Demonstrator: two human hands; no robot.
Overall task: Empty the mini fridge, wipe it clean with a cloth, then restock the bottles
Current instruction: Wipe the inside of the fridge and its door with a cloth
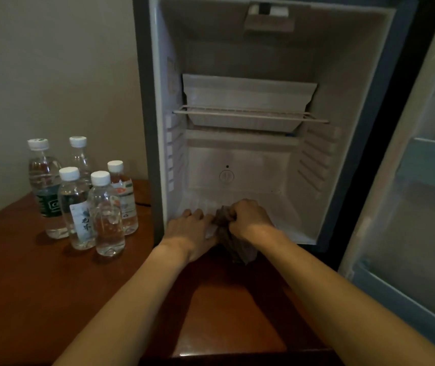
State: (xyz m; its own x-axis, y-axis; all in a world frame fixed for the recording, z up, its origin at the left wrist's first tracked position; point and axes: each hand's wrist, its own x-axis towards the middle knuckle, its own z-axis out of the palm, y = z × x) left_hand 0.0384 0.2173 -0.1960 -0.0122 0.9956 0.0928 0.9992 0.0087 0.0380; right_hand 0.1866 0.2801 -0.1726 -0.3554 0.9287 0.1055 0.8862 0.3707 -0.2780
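The mini fridge [348, 159] stands open on a wooden table, its white inside bare of bottles. A dark brown cloth [231, 239] hangs over the front lip of the fridge floor. My right hand [249, 216] grips the top of the cloth, fingers curled round it. My left hand [194, 231] lies beside it at the fridge's front edge, its fingers on the floor and its thumb side touching the cloth. Several clear water bottles [105, 212] with white caps stand in a cluster on the table left of the fridge.
A wire shelf [250, 116] spans the fridge at mid height below a white tray. The fridge door [422, 207] is swung open at the right. The brown table [39, 286] extends toward me. A beige wall is behind the bottles.
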